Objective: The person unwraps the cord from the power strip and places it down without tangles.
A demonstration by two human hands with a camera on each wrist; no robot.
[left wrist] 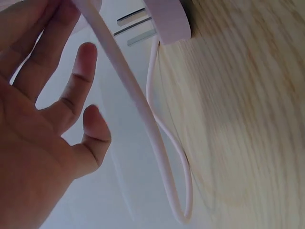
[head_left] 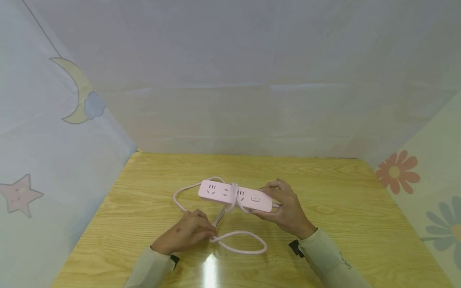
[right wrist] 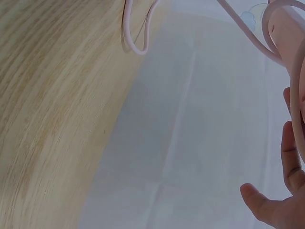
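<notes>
A pink power strip (head_left: 216,191) is held up over the table by my right hand (head_left: 286,206), thumb and fingers gripping its switch end. Its pink cord (head_left: 235,194) wraps round the strip's middle. Lower and to the left, my left hand (head_left: 187,234) pinches the cord between thumb and fingertips, its other fingers bent loosely in the left wrist view. There, a plug (left wrist: 167,21) with bare metal prongs is close to those fingertips. One cord loop (head_left: 248,252) extends right of the left hand, and another curves behind it. The right wrist view catches only part of the strip (right wrist: 286,28).
The wood-grain table (head_left: 342,192) spreads under both hands. A pale curtain (head_left: 230,120) hangs along its far edge, with printed side panels showing a moon (head_left: 73,92) at left and a flower (head_left: 396,172) at right.
</notes>
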